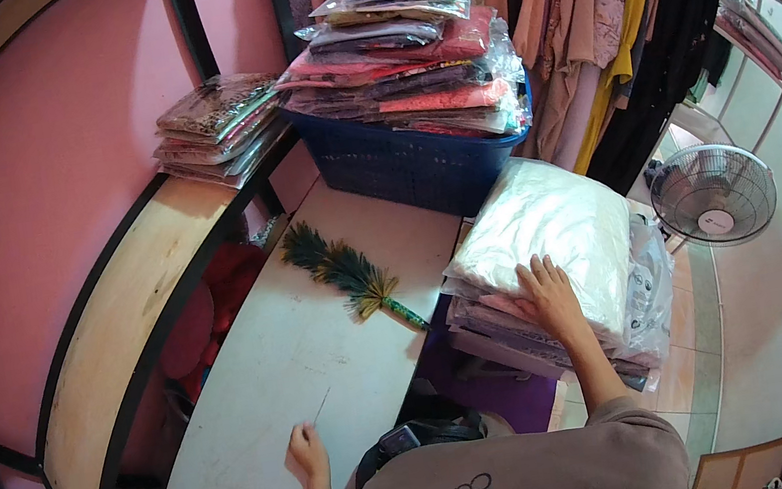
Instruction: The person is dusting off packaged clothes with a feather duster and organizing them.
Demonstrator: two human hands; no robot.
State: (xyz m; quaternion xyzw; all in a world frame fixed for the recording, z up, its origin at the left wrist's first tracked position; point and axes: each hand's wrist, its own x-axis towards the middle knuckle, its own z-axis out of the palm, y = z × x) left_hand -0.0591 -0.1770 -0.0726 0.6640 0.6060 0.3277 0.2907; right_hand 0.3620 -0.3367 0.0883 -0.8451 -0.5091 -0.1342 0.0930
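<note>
My right hand (550, 295) rests with spread fingers on a large white plastic-wrapped bundle (548, 232), which lies on a stack of bagged folded clothes (502, 330). On the white tabletop (257, 416), my left hand (307, 443) is curled near the front; whether it holds anything is not clear, though a thin dark line runs on the surface by its fingers. Farther back on the table lies a feather duster (342, 271) with dark feathers and a green handle, touched by neither hand.
A blue plastic basket (410, 166) heaped with bagged clothes stands at the back. More bagged garments (218, 130) lie on a wooden shelf (138, 275) at left. Clothes hang on a rack (578, 27) behind. A fan (714, 196) stands at right.
</note>
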